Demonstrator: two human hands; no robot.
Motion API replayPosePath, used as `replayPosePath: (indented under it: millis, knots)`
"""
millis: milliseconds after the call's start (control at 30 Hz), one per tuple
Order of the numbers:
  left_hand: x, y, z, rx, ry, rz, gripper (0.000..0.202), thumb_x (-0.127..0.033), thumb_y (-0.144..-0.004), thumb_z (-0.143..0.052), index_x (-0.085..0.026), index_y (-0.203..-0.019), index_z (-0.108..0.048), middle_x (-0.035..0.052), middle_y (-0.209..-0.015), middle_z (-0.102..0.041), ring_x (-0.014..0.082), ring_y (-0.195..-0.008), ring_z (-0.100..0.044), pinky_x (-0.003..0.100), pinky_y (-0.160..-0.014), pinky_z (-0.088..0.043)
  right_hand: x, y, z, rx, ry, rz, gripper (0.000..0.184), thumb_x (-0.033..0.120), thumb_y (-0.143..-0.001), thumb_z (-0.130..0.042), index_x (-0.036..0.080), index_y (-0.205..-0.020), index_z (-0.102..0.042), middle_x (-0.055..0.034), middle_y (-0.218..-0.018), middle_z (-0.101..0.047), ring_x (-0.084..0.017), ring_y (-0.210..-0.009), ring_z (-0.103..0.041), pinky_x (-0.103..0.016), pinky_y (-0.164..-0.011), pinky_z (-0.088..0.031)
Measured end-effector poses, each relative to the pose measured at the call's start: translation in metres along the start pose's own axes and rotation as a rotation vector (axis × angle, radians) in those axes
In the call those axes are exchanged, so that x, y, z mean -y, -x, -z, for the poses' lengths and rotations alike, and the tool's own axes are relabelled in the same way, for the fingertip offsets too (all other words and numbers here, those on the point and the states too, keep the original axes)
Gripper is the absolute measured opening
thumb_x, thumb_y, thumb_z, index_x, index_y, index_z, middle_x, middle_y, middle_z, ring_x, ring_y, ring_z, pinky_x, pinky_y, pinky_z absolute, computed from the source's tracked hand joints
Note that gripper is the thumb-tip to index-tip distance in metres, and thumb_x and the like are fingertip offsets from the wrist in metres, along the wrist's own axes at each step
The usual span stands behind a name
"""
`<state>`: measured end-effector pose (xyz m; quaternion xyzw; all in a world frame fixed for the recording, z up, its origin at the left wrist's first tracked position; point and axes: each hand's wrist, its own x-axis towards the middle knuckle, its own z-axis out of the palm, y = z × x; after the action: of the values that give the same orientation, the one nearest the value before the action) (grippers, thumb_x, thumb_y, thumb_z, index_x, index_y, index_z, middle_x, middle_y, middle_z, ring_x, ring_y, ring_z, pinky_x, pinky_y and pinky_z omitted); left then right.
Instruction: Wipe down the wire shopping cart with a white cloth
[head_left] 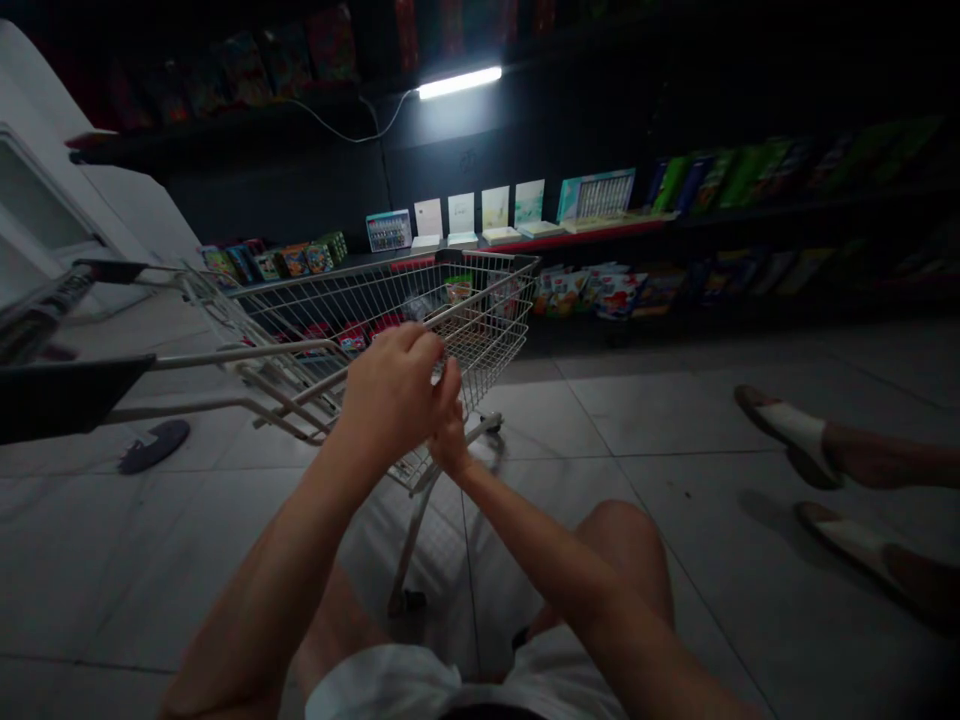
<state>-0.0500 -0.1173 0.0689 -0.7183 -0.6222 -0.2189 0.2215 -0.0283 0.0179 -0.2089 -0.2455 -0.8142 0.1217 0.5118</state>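
Observation:
In the head view, a wire shopping cart [495, 350] stands in front of me. My left hand [394, 385] is raised in front of the cart's near side rim, with its fingers curled over. Just right of it and slightly lower, my right hand [448, 430] is also closed, its fingers bent up close against the left hand. What lies between the fingers, if anything, is hidden. Whether either hand grips the rim I cannot tell. A small green-topped package [459, 288] and other items sit in the cart.
A lit tube lamp [459, 83] hangs over a dark shelf with open white boxes [461, 218] and a pen set [596, 195]. Bagged goods [592, 290] fill the lower shelf. Another person's sandaled foot [795, 425] is at right. The cart's dark handle [71, 395] extends left.

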Motion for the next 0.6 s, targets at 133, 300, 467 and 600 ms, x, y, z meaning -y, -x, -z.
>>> replayPosePath:
  millis: [133, 300, 467, 600]
  knots:
    - [0.008, -0.053, -0.039, 0.151, -0.194, 0.167, 0.04, -0.033, -0.089, -0.05, -0.005, -0.114, -0.064, 0.0234, -0.121, -0.063, 0.0346, -0.111, -0.06, 0.042, -0.084, -0.05, -0.03, 0.059, -0.023, 0.045, -0.037, -0.147, 0.07, 0.005, -0.077, -0.04, 0.021, -0.144, -0.049, -0.0102, -0.148, -0.049, -0.025, -0.141, -0.043, -0.052, -0.118, -0.037]
    - [0.024, -0.068, -0.063, 0.37, -0.297, 0.26, 0.046, -0.042, -0.092, -0.046, -0.006, -0.114, -0.065, 0.0235, -0.104, -0.071, 0.0346, -0.099, -0.068, 0.043, -0.079, -0.051, -0.053, 0.084, -0.03, 0.065, -0.183, -0.283, 0.07, 0.003, -0.066, -0.042, 0.017, -0.132, -0.062, -0.0112, -0.136, -0.062, -0.024, -0.13, -0.055, -0.046, -0.11, -0.048]
    - [0.031, -0.067, -0.07, 0.324, -0.398, 0.233, 0.045, -0.041, -0.096, -0.037, -0.008, -0.111, -0.064, 0.0226, -0.1, -0.073, 0.0327, -0.095, -0.071, 0.038, -0.075, -0.05, -0.075, 0.064, -0.015, -0.012, -0.208, -0.375, 0.063, 0.004, -0.067, -0.04, 0.021, -0.12, -0.07, -0.0076, -0.123, -0.07, -0.022, -0.117, -0.064, -0.045, -0.108, -0.051]
    - [0.036, -0.067, -0.071, 0.329, -0.43, 0.213, 0.041, -0.035, -0.096, -0.034, -0.008, -0.108, -0.063, 0.0215, -0.1, -0.073, 0.0323, -0.094, -0.071, 0.038, -0.074, -0.05, -0.077, 0.03, -0.011, -0.207, -0.178, -0.436, 0.064, 0.008, -0.077, -0.036, 0.019, -0.136, -0.057, -0.0081, -0.144, -0.055, -0.021, -0.137, -0.048, -0.048, -0.119, -0.037]
